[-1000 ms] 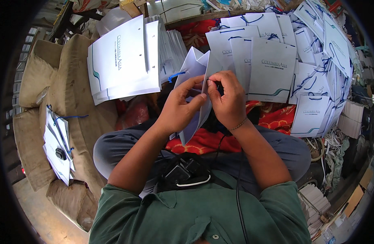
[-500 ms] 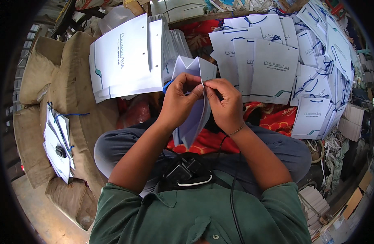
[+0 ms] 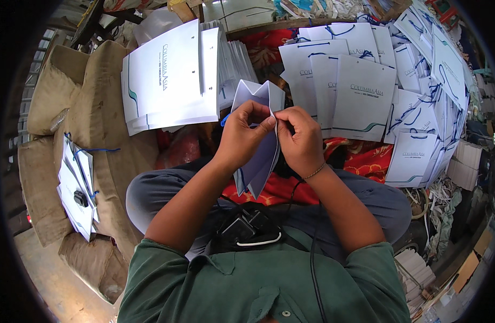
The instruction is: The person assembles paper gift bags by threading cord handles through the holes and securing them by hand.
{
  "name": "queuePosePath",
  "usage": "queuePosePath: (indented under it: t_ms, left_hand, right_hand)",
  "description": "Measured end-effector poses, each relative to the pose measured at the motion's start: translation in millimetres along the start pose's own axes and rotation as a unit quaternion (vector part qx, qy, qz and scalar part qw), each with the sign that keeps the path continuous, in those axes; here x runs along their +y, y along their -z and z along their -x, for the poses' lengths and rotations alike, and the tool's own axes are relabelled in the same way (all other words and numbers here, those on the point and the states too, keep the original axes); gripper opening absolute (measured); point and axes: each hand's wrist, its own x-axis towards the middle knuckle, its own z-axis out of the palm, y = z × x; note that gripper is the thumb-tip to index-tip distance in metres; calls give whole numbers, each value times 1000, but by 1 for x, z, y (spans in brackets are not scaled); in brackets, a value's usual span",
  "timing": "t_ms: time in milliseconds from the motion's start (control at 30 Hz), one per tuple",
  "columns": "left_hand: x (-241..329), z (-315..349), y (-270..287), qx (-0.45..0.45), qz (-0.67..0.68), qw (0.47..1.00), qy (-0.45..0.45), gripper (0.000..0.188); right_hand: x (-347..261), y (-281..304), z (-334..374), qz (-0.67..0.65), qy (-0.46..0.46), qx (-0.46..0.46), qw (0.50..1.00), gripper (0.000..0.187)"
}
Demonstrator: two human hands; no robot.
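Note:
A white paper bag (image 3: 257,168) stands partly opened between my hands above my lap, its folded side panel showing at the top. My left hand (image 3: 243,132) has its fingers inside the mouth and its thumb against the rim. Close beside it, my right hand (image 3: 300,135) pinches the same rim from the outer side. Both hands are closed on the paper, with fingertips almost touching. A bit of blue cord (image 3: 224,120) sticks out beyond my left knuckles. Whether cord also lies between the fingertips is hidden.
A stack of flat white bags (image 3: 172,81) without handles lies at the far left. Several bags with blue cord handles (image 3: 363,99) spread over the right side on a red patterned cloth (image 3: 366,159). More corded bags (image 3: 78,188) rest on a brown cushion (image 3: 105,107).
The bag and both hands have shifted very slightly down in the picture. The pinch on the rim stays much the same.

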Motion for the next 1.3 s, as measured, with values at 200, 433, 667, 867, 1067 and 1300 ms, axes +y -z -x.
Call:
queuePosePath:
  t_ms: [200, 433, 667, 867, 1067, 1300]
  left_hand:
    - [1, -7, 7, -4, 10, 999, 33, 22]
    - [0, -10, 6, -11, 9, 1000, 10, 23]
    - [15, -4, 3, 36, -175, 980, -88, 19]
    - [16, -4, 4, 43, -200, 975, -87, 17]
    - [19, -5, 7, 33, -205, 975, -84, 14]
    - [15, -8, 10, 29, -174, 983, -59, 14]
  right_hand:
    - [-8, 4, -3, -110, -31, -51, 992, 19]
    - [1, 7, -2, -78, -83, -45, 992, 23]
    - [0, 7, -3, -86, -91, -44, 991, 25]
    - [-1, 4, -1, -86, -80, -43, 992, 25]
    - [-3, 1, 0, -66, -29, -38, 997, 25]
    - [-7, 1, 1, -33, -6, -58, 998, 27]
